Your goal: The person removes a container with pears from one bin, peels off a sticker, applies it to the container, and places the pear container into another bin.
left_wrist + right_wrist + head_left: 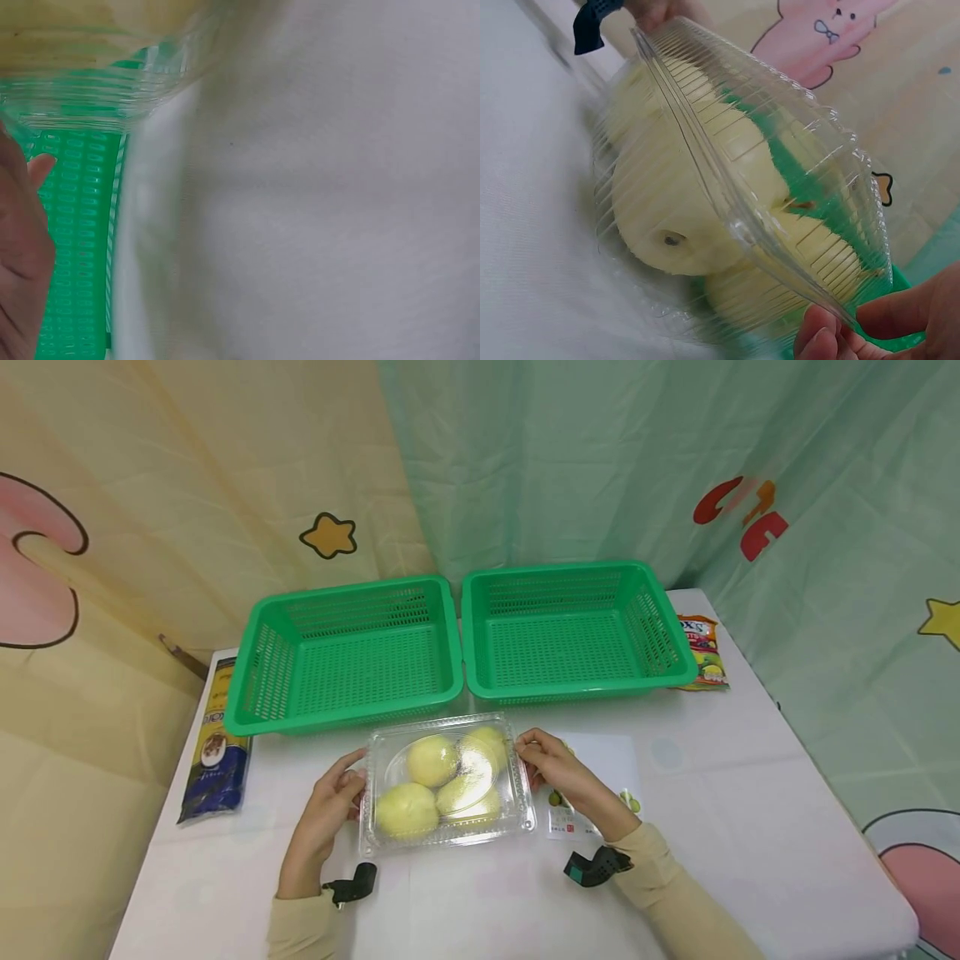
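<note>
Clear plastic box [453, 839], lid down over four pale yellow fruits [407, 811], sits at the lower middle of the frame, held between a person's two hands. From where I stand, it looks raised a little off the white table [720, 877]. Light glints on the lid above the fruits at the right.

At the box's left end, the left hand [324, 806] holds the edge, fingers bent and the thumb against the side; some of its fingertips are hidden from me. At the opposite end, the right hand [558, 770] pinches the rim, the gap between thumb and fingers closed down to the thin plastic, as the right wrist view shows plainly. A white printed sheet [615, 760] lies under that forearm, right of centre.

Just beyond the box, across the middle of the frame, I see two green baskets side by side, a left basket [367, 664] and a right basket [555, 647]. Over at the left edge of the table lies a blue-and-yellow packet [217, 743]; a colourful snack bag [703, 653] pokes out beside the right basket. Patterned curtains [517, 468] fill the top of the frame.
</note>
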